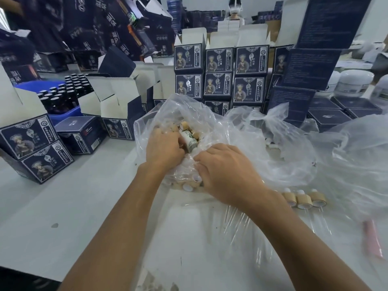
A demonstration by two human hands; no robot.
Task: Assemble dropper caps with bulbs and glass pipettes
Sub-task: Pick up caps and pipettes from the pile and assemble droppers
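A clear plastic bag (201, 120) full of wooden dropper caps (190, 184) lies on the white table in front of me. My left hand (162, 149) reaches into the bag's mouth, its fingers curled among the caps next to a roll of printed labels (189, 140). My right hand (224, 175) presses down on the bag from outside and pinches the plastic. Three assembled dropper caps (303, 199) with white bulbs and glass pipettes lie in a row on the table, right of my right wrist.
Open and stacked dark-blue cartons (219, 76) ring the work area. A blue crate of dark bottles (63, 95) stands at left. More clear bags (357, 156) lie at right, white jars (354, 81) behind them. A pink object (372, 238) lies near the right edge. A person sits at the far back.
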